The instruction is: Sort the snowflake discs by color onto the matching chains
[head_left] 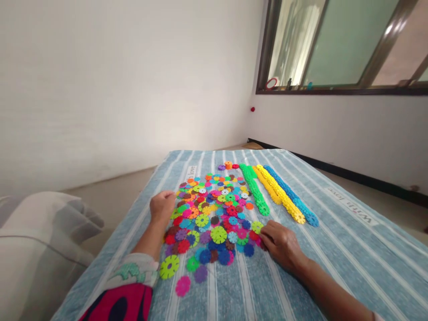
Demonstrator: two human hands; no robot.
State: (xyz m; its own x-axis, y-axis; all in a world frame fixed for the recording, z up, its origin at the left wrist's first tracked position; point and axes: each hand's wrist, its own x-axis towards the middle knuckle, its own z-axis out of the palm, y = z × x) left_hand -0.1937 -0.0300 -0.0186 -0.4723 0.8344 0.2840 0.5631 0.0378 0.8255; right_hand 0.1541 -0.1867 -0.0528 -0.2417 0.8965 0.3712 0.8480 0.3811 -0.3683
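A spread of notched plastic snowflake discs in many colours lies across the middle of the cloth, overlapping in a loose heap. My left hand is closed at the heap's far left edge, its fingertips turned toward the discs; whatever it may hold is hidden. At the near right edge, my right hand has its fingers curled down beside a yellow-green disc and some pink and brown ones. I cannot make out what is between those fingers.
Right of the heap lie rows of overlapping discs: a green row, a yellow row and a blue row. Small orange stacks sit at the back. A striped blue cloth covers the table. White-covered furniture stands at left.
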